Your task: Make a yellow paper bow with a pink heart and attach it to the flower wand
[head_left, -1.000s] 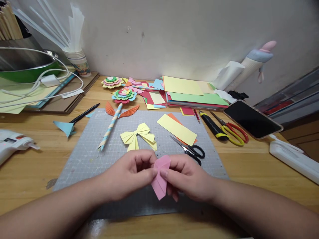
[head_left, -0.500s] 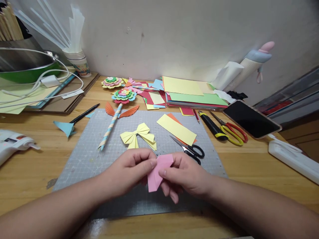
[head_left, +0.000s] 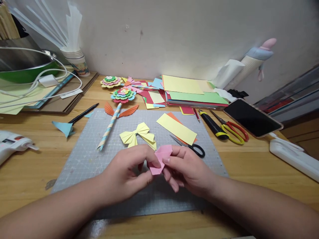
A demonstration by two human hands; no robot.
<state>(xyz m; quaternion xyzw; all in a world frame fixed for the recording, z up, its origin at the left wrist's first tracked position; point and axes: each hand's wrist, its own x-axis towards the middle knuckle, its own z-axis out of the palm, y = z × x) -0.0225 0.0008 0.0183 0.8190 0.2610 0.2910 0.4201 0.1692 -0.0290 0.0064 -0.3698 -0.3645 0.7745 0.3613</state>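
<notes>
A small folded piece of pink paper (head_left: 163, 153) is held up over the grey cutting mat (head_left: 82, 159). My right hand (head_left: 188, 167) pinches its right side, thumb on the front face. On the other side, my left hand (head_left: 131, 169) touches the paper with its index finger, the thumb lowered near the bottom left corner. Just behind the hands lies a yellow paper bow (head_left: 138, 132). Black-handled scissors (head_left: 198, 150) rest beyond my right hand, partly hidden by it, beside a yellow paper strip (head_left: 176, 128).
A paper flower (head_left: 123, 95) with a striped stem lies at the mat's back left. Right of the mat are a cutter (head_left: 213, 124), red-yellow pliers (head_left: 233, 131) and a phone (head_left: 253, 118). A glue gun (head_left: 15, 144) is at far left; stacked paper (head_left: 196, 98) lies behind.
The pink paper has been raised slightly and its lower part now looks shorter. My left thumb has moved down off its face, and my left index finger now presses on it.
</notes>
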